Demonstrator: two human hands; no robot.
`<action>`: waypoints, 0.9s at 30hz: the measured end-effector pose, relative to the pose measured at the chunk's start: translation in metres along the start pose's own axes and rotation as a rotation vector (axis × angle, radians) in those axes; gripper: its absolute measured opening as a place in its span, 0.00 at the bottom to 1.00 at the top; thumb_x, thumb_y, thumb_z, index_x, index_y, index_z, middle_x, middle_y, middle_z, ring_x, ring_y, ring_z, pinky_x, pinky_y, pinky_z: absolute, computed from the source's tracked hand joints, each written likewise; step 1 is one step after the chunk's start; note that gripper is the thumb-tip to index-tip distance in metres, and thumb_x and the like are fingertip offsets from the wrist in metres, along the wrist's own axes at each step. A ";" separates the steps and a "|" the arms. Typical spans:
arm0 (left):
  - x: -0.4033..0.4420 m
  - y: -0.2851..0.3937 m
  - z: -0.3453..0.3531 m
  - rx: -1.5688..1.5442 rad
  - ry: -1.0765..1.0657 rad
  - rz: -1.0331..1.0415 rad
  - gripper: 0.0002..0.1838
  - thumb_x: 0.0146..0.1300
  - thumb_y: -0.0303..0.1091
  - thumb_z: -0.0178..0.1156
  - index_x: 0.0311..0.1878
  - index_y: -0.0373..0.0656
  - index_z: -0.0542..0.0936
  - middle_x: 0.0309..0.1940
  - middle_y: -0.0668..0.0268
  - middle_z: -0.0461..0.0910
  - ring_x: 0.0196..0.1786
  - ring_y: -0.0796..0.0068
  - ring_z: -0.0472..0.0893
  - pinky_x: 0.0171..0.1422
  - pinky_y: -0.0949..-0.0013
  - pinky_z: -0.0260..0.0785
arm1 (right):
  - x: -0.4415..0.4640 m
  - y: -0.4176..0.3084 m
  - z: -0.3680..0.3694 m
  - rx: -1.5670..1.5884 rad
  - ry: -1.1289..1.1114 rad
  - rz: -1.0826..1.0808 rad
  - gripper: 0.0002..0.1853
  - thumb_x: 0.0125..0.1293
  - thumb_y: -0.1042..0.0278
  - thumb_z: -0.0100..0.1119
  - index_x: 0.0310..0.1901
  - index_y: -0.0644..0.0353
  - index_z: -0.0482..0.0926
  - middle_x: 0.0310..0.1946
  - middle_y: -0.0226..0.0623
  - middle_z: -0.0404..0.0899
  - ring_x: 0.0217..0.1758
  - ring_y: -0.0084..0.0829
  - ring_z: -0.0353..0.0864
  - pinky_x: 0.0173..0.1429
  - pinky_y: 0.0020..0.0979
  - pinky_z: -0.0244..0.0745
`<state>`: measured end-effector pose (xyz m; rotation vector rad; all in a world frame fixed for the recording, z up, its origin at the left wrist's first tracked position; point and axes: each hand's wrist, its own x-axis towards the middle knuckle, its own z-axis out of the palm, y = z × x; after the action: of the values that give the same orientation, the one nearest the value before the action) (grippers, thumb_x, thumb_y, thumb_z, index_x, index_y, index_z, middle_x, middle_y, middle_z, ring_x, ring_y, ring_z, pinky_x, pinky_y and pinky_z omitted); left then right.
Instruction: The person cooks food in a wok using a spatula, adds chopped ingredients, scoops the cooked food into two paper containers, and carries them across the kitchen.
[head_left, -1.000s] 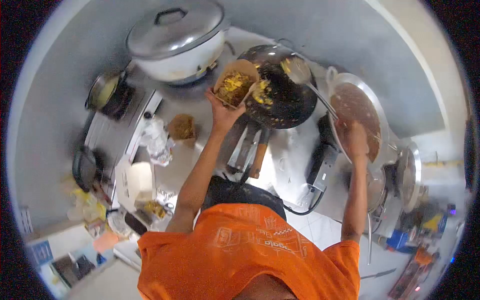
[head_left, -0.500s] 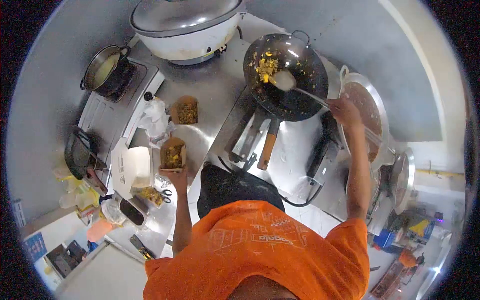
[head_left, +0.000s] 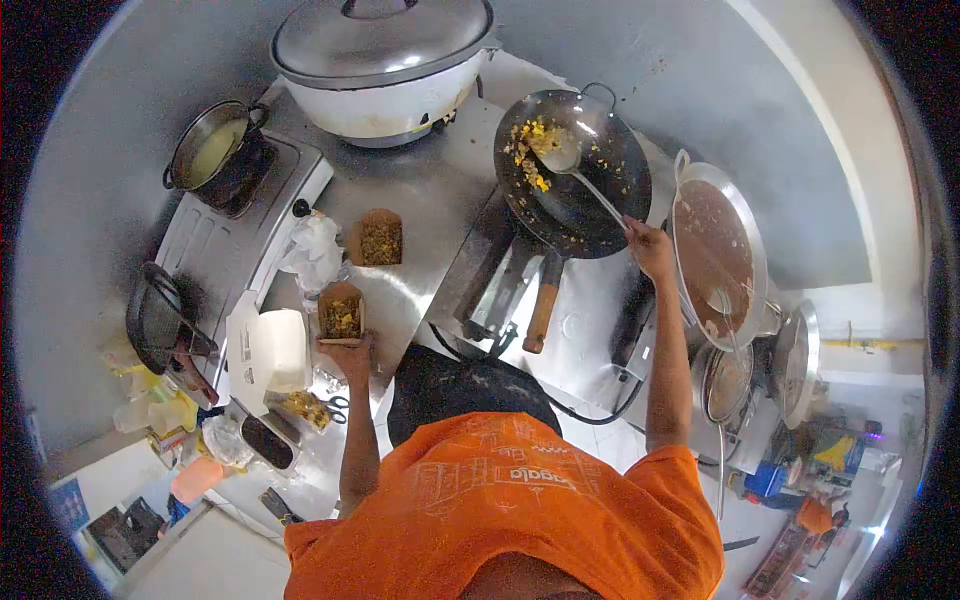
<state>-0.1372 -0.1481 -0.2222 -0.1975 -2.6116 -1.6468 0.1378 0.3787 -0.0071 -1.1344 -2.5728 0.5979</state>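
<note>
My left hand is closed on the near edge of a brown paper box filled with food bits, at the counter's left part. A second filled brown box stands just beyond it. In my right hand is the handle of a metal ladle, fingers wrapped round it. The ladle's bowl lies in a black wok, beside yellow and brown food bits. The wok's wooden handle points toward my body.
A large lidded cooker stands at the back. A pot sits on the left stove. An open white box, a plastic bag and scissors lie left. At right are a wide pan of brown liquid and a strainer.
My left hand and its box have moved from beside the wok down to the left counter. The ladle has gone from above the wok into it, at the food.
</note>
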 end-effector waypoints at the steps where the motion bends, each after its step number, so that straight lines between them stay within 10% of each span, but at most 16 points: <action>1: 0.004 -0.001 0.000 0.063 -0.012 0.053 0.58 0.44 0.46 0.72 0.70 0.36 0.45 0.67 0.51 0.54 0.69 0.55 0.57 0.73 0.54 0.54 | -0.009 -0.014 -0.010 -0.013 0.023 0.016 0.15 0.66 0.67 0.57 0.55 0.50 0.80 0.24 0.33 0.80 0.26 0.17 0.73 0.34 0.25 0.70; 11: 0.033 0.012 -0.022 0.144 -0.130 0.242 0.55 0.32 0.42 0.78 0.66 0.36 0.60 0.61 0.54 0.68 0.62 0.50 0.66 0.70 0.53 0.54 | -0.070 -0.137 -0.077 0.041 -0.023 0.095 0.15 0.66 0.67 0.59 0.53 0.53 0.81 0.29 0.30 0.80 0.28 0.17 0.71 0.37 0.25 0.70; 14: 0.029 -0.010 -0.020 0.101 -0.065 0.209 0.55 0.31 0.44 0.78 0.65 0.34 0.61 0.58 0.51 0.70 0.60 0.50 0.67 0.69 0.53 0.54 | -0.086 -0.158 -0.059 0.073 0.011 0.047 0.14 0.62 0.65 0.61 0.49 0.53 0.83 0.38 0.41 0.85 0.36 0.35 0.85 0.41 0.31 0.76; 20: 0.025 -0.024 -0.018 0.027 0.019 0.136 0.56 0.32 0.47 0.78 0.64 0.32 0.59 0.57 0.49 0.66 0.61 0.47 0.65 0.68 0.51 0.55 | -0.109 -0.212 0.028 -0.181 0.073 -0.176 0.09 0.59 0.63 0.63 0.41 0.44 0.85 0.30 0.39 0.82 0.30 0.45 0.82 0.33 0.39 0.75; 27: 0.031 -0.073 -0.008 0.355 -0.113 0.237 0.54 0.34 0.43 0.76 0.65 0.35 0.58 0.56 0.47 0.65 0.60 0.48 0.64 0.65 0.50 0.56 | -0.120 -0.257 0.117 -0.508 0.027 -0.308 0.16 0.59 0.65 0.59 0.49 0.33 0.82 0.37 0.26 0.83 0.32 0.34 0.83 0.35 0.36 0.76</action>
<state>-0.1779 -0.1843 -0.2807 -0.5696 -2.7745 -1.1100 0.0066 0.1015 0.0018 -0.8266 -2.8763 -0.1506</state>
